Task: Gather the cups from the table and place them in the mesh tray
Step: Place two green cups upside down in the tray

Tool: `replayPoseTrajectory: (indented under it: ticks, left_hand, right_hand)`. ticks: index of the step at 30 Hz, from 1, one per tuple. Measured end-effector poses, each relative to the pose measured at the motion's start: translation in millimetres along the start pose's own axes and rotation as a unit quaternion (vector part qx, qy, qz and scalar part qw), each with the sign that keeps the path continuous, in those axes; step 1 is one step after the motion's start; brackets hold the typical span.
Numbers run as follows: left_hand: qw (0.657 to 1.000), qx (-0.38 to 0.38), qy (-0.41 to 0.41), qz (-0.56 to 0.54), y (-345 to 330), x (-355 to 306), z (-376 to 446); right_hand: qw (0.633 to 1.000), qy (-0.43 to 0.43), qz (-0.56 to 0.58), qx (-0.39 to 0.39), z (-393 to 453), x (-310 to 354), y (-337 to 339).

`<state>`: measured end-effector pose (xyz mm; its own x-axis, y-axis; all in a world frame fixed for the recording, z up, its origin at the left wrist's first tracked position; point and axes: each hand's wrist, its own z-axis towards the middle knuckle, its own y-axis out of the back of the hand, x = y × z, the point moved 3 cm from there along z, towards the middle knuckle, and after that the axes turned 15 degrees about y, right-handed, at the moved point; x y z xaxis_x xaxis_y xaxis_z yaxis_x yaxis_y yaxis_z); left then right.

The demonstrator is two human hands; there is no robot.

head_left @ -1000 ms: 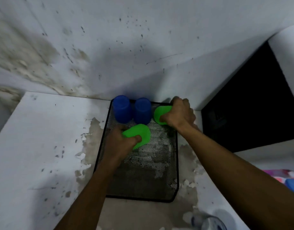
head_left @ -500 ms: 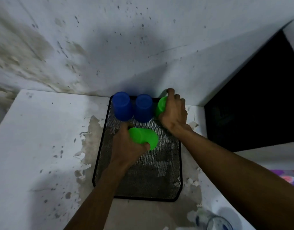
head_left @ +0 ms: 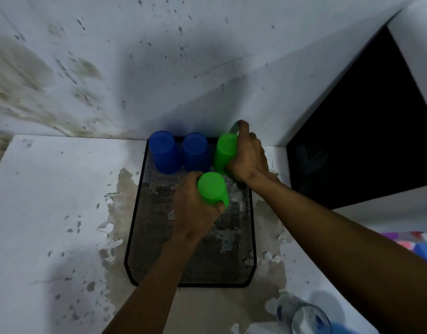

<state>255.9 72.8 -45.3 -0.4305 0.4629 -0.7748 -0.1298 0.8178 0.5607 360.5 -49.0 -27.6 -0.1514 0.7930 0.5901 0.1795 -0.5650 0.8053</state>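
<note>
Both green cups (head_left: 212,189) now turned upside-down, hands (head_left: 195,210) gripping

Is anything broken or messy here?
The cups look fine: two blue cups and two green cups upside down in the tray. But the table's paint is peeling beside the tray, and the wall is stained.

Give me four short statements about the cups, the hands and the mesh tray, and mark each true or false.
1. Two blue cups stand at the far end of the mesh tray. True.
2. The left hand holds a blue cup. False: it grips a green cup.
3. The right hand grips a green cup beside the blue ones. True.
4. The tray holds five cups. False: four show.
</note>
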Motion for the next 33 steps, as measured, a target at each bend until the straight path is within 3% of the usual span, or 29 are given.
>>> replayPoseTrajectory:
  ticks: [13, 21, 28, 33]
  left_hand:
    - [0.999, 0.009, -0.035, -0.010, -39.4, -14.6, 4.0]
    - [0.999, 0.018, -0.017, 0.021, -34.7, -6.5, -9.6]
    - [0.997, -0.067, -0.038, 0.011, -13.5, -4.1, -66.7]
    - [1.000, 0.000, -0.008, 0.012, -22.8, -4.4, -113.2]
  right_hand:
    - [0.996, -0.073, 0.036, -0.038, -65.1, -29.3, 39.1]
    - [0.995, -0.053, 0.080, 0.004, -113.2, -38.7, 47.5]
    - [0.989, 0.037, 0.039, 0.134, -189.7, -39.1, 58.4]
    - [0.959, 0.050, -0.148, 0.236, -253.4, -39.5, 58.5]
